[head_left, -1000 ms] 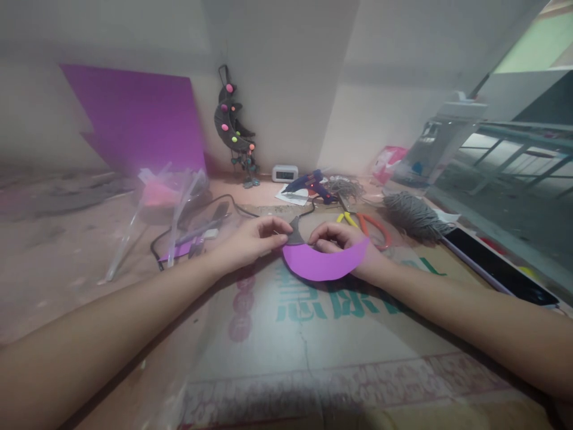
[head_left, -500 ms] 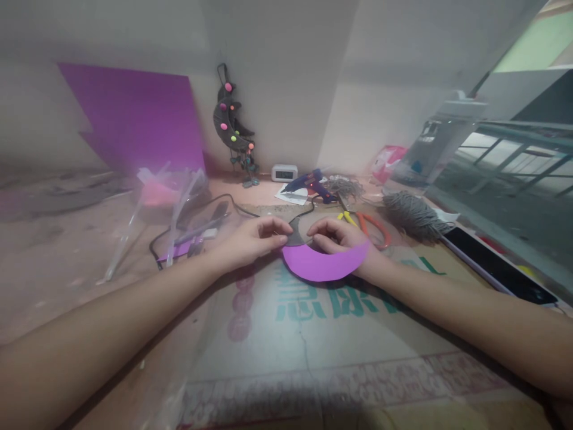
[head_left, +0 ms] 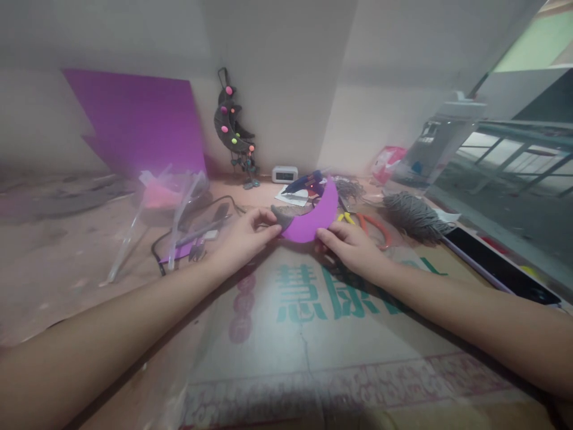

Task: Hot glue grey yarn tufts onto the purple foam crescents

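A purple crescent-shaped foam piece with a grey tip at its left end is lifted off the cardboard sheet. My left hand pinches the grey tip end between thumb and fingers. My right hand grips the crescent's lower edge from below, its fingers curled. The crescent's other horn points up and away from me, in front of the blue glue gun.
A finished dark moon ornament with coloured dots leans on the back wall beside a large purple sheet. Nearby lie a small clock, orange-handled scissors, a grey yarn bundle, plastic bags, cables and a dark tablet.
The crescent lay flat on the cardboard under both hands; now it is raised and turned so one horn points up. My right hand has shifted from its top to its lower edge.
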`<state>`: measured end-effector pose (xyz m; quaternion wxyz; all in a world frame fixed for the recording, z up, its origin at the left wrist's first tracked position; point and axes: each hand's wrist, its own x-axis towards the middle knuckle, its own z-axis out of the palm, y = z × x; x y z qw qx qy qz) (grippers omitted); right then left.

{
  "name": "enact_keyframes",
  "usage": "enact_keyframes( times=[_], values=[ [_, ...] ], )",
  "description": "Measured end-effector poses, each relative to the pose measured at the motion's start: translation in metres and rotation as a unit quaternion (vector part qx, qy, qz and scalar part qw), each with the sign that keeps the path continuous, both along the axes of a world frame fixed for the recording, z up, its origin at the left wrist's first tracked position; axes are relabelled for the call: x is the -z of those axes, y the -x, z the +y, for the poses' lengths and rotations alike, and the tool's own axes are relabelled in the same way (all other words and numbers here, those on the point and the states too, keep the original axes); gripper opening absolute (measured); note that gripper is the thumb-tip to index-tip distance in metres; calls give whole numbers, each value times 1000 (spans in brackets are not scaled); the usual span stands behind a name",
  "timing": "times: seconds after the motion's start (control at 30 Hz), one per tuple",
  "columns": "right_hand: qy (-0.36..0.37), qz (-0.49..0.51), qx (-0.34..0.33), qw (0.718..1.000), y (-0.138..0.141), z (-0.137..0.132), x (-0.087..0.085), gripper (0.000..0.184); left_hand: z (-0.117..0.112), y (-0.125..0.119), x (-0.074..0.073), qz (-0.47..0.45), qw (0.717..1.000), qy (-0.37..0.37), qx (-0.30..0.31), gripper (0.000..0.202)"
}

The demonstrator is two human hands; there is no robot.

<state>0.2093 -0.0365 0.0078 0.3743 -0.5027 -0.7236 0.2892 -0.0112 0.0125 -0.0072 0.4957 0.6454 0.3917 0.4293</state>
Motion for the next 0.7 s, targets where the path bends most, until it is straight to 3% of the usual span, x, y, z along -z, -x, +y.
enact_keyframes(
  times=[0.07, 0.23, 0.43, 0.7],
  values=[
    [-8, -19, 23, 1000, 0, 0, 0, 41, -2, -1, 0, 4, 1000, -21, 15, 28],
    [6, 43, 37, 998, -3, 0, 1, 42, -6, -3, -2, -20, 999, -43, 13, 54],
    [-24, -10, 2, 1000, -1, -3, -1, 38, -17, -2, -12, 177, 982, -53, 45, 35],
    [-47, -33, 6, 998, 1, -4, -4, 36, -17, -2, -9, 214, 966, -125, 73, 28]
  ],
)
